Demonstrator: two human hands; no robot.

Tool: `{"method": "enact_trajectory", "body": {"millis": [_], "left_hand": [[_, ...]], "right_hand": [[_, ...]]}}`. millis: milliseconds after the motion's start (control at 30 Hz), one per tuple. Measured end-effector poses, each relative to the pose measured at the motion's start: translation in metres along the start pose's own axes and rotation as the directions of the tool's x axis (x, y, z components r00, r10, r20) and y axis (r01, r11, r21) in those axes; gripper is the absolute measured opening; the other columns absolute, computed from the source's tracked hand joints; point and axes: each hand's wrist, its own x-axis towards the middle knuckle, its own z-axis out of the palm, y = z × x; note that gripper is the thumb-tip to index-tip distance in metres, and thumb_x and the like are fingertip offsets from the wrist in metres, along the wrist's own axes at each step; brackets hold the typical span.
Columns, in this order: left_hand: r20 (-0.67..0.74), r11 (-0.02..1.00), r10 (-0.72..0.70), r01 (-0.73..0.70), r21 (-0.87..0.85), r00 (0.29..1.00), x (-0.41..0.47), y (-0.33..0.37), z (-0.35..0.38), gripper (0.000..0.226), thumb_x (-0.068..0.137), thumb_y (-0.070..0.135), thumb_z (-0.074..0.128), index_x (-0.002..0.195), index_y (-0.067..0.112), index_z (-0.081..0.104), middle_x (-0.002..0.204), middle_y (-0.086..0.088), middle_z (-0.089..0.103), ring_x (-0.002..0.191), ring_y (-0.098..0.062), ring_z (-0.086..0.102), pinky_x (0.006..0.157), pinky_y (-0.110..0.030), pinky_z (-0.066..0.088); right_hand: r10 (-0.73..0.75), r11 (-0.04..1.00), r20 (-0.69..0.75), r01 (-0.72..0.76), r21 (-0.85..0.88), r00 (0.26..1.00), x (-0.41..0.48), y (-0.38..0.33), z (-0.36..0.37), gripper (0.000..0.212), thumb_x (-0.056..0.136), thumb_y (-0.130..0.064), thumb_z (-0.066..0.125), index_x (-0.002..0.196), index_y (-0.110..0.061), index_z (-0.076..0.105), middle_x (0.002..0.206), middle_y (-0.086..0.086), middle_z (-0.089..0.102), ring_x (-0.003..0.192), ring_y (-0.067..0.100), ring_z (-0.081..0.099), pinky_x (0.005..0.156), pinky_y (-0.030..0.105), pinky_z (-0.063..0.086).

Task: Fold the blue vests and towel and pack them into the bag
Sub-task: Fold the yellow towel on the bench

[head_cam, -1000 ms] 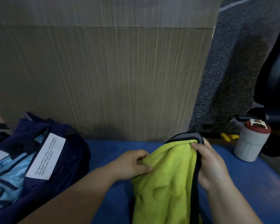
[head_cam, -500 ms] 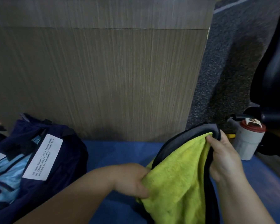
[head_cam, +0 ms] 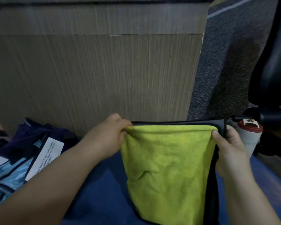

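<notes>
A white label (head_cam: 44, 158) in the bag (head_cam: 31, 132) reads partly "QUALITY, CLASS", "FASHION"; rest blurred.

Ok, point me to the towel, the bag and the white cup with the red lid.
towel (head_cam: 167, 168), head view, middle of its yellow face.
bag (head_cam: 34, 129), head view, dark navy fabric near its top edge.
white cup (head_cam: 252, 140), head view, white wall below the red lid.

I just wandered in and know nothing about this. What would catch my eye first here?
The bright yellow-green towel grabs the eye first, held taut at centre right, its top corners pinched by the left hand and the right hand. At the lower left, a navy bag lies open with shiny light blue vests inside.
</notes>
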Motion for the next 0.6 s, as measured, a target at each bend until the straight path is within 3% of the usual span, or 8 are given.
{"method": "enact_trajectory", "body": {"millis": [67, 167, 333, 433, 500, 600], "left_hand": [[-0.151, 0.996, -0.045, 0.055, 0.065, 0.988, 0.003, -0.001, -0.007, 0.018, 0.096, 0.027, 0.054, 0.108, 0.034, 0.065, 0.099, 0.007, 0.045, 0.094, -0.015, 0.053, 0.075, -0.032, 0.046], [-0.232, 0.974, -0.086, 0.131, 0.185, 0.969, 0.006, -0.005, -0.014, 0.017, 0.093, 0.031, 0.058, 0.107, 0.03, 0.068, 0.1, 0.005, 0.046, 0.095, -0.019, 0.054, 0.072, -0.03, 0.044], [-0.2, 0.945, -0.06, 0.121, 0.305, 0.978, 0.002, -0.012, -0.024, 0.02, 0.09, 0.034, 0.061, 0.106, 0.025, 0.069, 0.096, 0.005, 0.042, 0.097, -0.022, 0.057, 0.071, -0.029, 0.043], [-0.295, 0.943, 0.038, 0.063, 0.327, 0.955, -0.002, -0.015, -0.044, 0.017, 0.083, 0.034, 0.067, 0.091, 0.018, 0.067, 0.09, 0.002, 0.045, 0.092, -0.027, 0.057, 0.067, -0.032, 0.04], [-0.409, 0.969, 0.114, -0.01, 0.247, 0.906, -0.006, -0.015, -0.06, 0.015, 0.076, 0.025, 0.074, 0.081, 0.016, 0.063, 0.09, -0.001, 0.048, 0.088, -0.029, 0.056, 0.068, -0.033, 0.039], [-0.477, 0.988, 0.092, -0.14, -0.065, 0.874, -0.011, -0.005, -0.085, 0.021, 0.071, 0.025, 0.072, 0.074, 0.029, 0.051, 0.094, 0.004, 0.045, 0.084, -0.011, 0.048, 0.071, -0.022, 0.039]], "right_hand": [[-0.043, 0.999, 0.034, 0.044, -0.024, 0.998, -0.001, 0.002, 0.007, 0.019, 0.086, -0.024, 0.064, 0.105, -0.025, 0.067, 0.101, -0.006, 0.071, 0.097, 0.01, 0.064, 0.081, 0.02, 0.054], [-0.086, 0.991, 0.068, 0.092, -0.1, 0.994, -0.004, 0.002, 0.018, 0.026, 0.097, 0.001, 0.05, 0.105, -0.02, 0.064, 0.096, -0.01, 0.072, 0.094, 0.005, 0.064, 0.08, 0.016, 0.051], [-0.089, 0.985, 0.074, 0.099, -0.14, 0.993, -0.012, -0.005, 0.03, 0.028, 0.098, 0.0, 0.048, 0.101, -0.022, 0.065, 0.096, -0.008, 0.071, 0.094, 0.007, 0.063, 0.087, 0.026, 0.048], [-0.123, 0.985, 0.057, 0.129, -0.115, 0.991, -0.015, -0.013, 0.036, 0.024, 0.1, -0.002, 0.047, 0.106, -0.021, 0.062, 0.093, -0.01, 0.069, 0.09, 0.006, 0.061, 0.084, 0.027, 0.047], [-0.124, 0.99, 0.041, 0.126, -0.07, 0.991, -0.017, -0.019, 0.039, 0.025, 0.101, -0.002, 0.045, 0.11, -0.02, 0.06, 0.097, -0.008, 0.067, 0.093, 0.007, 0.06, 0.085, 0.027, 0.048], [-0.103, 0.994, 0.027, 0.103, -0.019, 0.994, -0.017, -0.023, 0.042, 0.03, 0.102, -0.004, 0.043, 0.11, -0.025, 0.062, 0.108, -0.005, 0.067, 0.104, 0.011, 0.059, 0.097, 0.035, 0.044]]}}
